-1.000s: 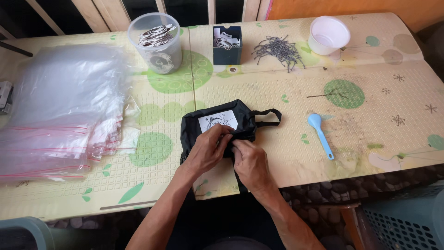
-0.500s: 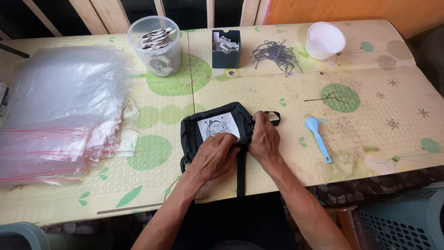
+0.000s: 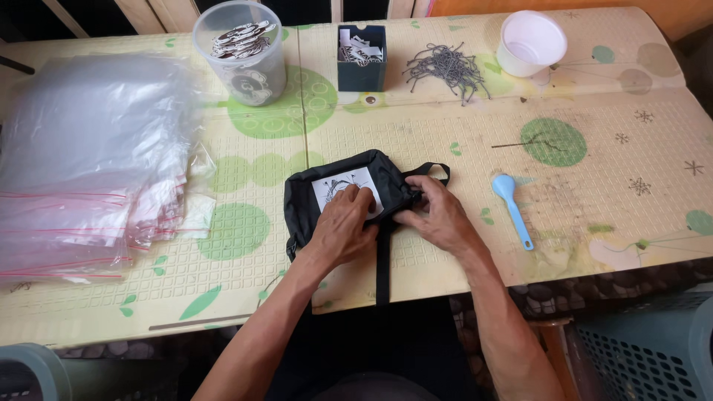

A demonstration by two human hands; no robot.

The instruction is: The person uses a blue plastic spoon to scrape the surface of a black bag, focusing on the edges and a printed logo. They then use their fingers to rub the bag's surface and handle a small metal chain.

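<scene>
A heap of clear bags [image 3: 89,171] with red seals lies at the table's [image 3: 631,223] left. Behind it stands a clear tub [image 3: 241,52] of printed tags, then a dark box [image 3: 362,58], a pile of pins [image 3: 448,68] and a white cup [image 3: 532,42]. The black pouch [image 3: 319,200] lies at the near edge, middle. The left hand [image 3: 343,226] presses flat, fingers together, on its white patch [image 3: 342,189]. The right hand [image 3: 438,215] pinches the pouch's right end. A blue spoon [image 3: 511,208] lies just right.

even soft daylight, sharp focus, slight wide-angle bending.
</scene>
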